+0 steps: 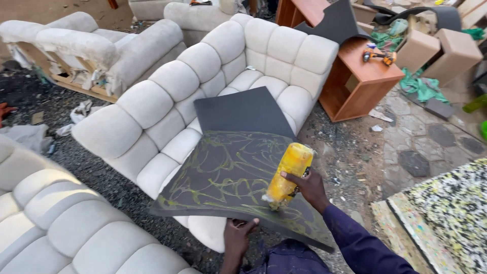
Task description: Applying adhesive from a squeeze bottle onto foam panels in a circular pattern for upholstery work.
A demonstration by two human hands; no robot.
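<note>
R hand (310, 189) fingers wrapped round yellow glue bottle (290, 172), nozzle tipped down onto dark foam sheet (228, 172) w/ yellow glue squiggles. L hand (237, 236) pinches sheet's near edge, thumb on top. Sheet lies over cream tufted sofa (203, 81), just beyond the fingertips.

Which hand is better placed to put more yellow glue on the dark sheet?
The right hand. It already holds the yellow bottle tipped nozzle-down on the dark sheet. The left hand grips the sheet's near edge, holding it up.
</note>
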